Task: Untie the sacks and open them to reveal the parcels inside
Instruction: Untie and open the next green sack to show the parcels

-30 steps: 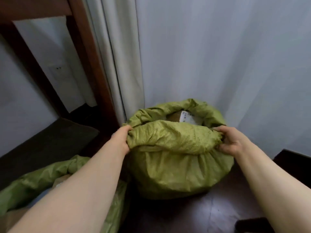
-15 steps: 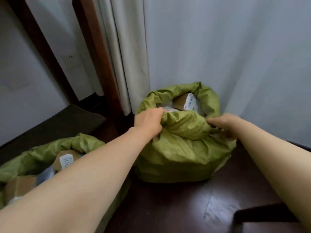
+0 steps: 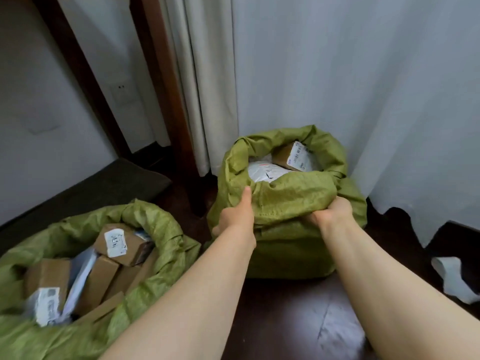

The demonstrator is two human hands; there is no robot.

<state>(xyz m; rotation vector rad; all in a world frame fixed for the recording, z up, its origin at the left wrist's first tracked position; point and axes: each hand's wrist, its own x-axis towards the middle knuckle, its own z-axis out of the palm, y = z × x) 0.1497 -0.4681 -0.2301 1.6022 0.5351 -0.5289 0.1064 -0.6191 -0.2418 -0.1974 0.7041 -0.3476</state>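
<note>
A green woven sack [image 3: 288, 255] stands on the dark floor against the white curtain, its mouth open and its rim rolled down. Inside it show a white mailer [image 3: 265, 172] and a brown labelled box [image 3: 292, 155]. My left hand [image 3: 237, 216] grips the near rolled rim on the left. My right hand [image 3: 332, 213] grips the same rim on the right. A second green sack [image 3: 155, 227] lies open at the lower left, full of several brown labelled boxes [image 3: 119, 242] and a plastic mailer.
A dark wooden post [image 3: 166, 81] and cream curtain [image 3: 205, 87] stand behind the sacks. White curtain [image 3: 363, 87] hangs at the right. A grey mat [image 3: 104, 188] lies at the left, white paper [image 3: 454, 279] at the right on dark wooden floor [image 3: 293, 320].
Both hands have pushed the near rim of the standing sack further down, showing more of the parcels. The view has tipped down and left, bringing the second open sack into sight.
</note>
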